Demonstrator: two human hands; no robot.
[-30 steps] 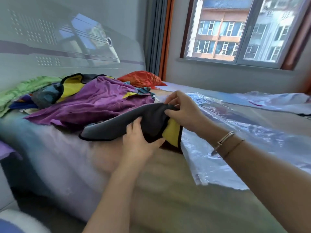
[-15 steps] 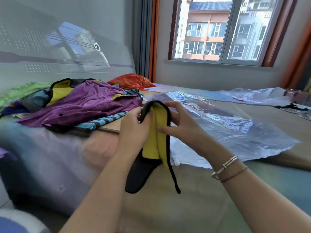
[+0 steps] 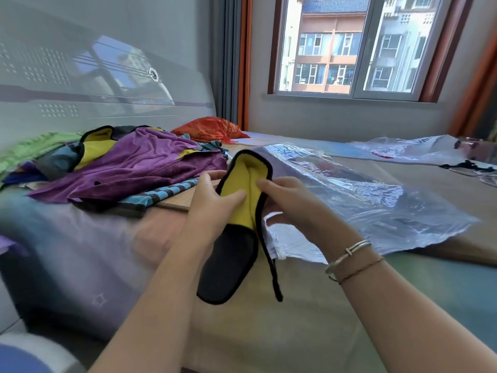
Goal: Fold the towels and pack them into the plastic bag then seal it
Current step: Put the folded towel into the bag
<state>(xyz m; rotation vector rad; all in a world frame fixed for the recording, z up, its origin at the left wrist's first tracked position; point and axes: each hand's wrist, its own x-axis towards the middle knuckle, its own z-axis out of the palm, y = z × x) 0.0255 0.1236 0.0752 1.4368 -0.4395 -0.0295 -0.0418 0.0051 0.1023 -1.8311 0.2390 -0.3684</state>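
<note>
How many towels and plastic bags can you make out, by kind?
Towel held up in both hands: 1, yellow and black
Towels clearly separate in the pile: 4, purple, green, blue striped, yellow and black
Plastic bags: 2, near, far
Total: 7; pile may hide more.

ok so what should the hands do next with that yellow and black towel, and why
Probably spread it flat on the bed: both the left hand and right hand hold the towel up, bunched lengthwise, not yet folded, beside the plastic bag.
</note>
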